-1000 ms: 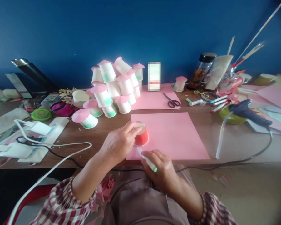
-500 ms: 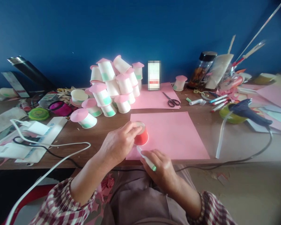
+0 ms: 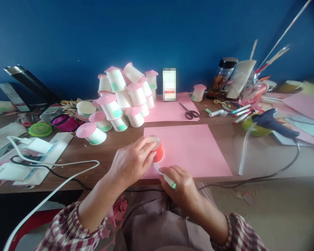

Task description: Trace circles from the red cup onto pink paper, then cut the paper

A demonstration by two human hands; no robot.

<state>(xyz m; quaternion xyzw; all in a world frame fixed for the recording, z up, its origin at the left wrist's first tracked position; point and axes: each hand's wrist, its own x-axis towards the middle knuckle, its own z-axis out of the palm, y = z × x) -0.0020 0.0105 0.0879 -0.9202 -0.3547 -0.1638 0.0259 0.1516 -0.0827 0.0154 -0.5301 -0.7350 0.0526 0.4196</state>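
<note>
My left hand (image 3: 136, 157) grips a red paper cup (image 3: 159, 153) that stands upside down near the left edge of a pink paper sheet (image 3: 196, 150). Its fingers lie over the cup's pale base and side. Held in my right hand (image 3: 183, 186) is a white marker with a green end (image 3: 169, 180). The marker's tip is close to the cup's lower rim; I cannot tell whether it touches. A heap of white paper cups (image 3: 124, 99) with pink paper tops and green patches stands beyond my left hand.
Black scissors (image 3: 191, 113) lie on more pink paper at the back. A blue glue gun (image 3: 272, 122) rests on a yellow-green bowl to the right, near several markers (image 3: 242, 113). Plugged chargers and a power strip (image 3: 45, 158) lie left, with a white cable (image 3: 68, 179) trailing forward.
The view has shifted slightly. My left fingers have moved a little further down the cup's side. My right hand still holds the marker by the rim.
</note>
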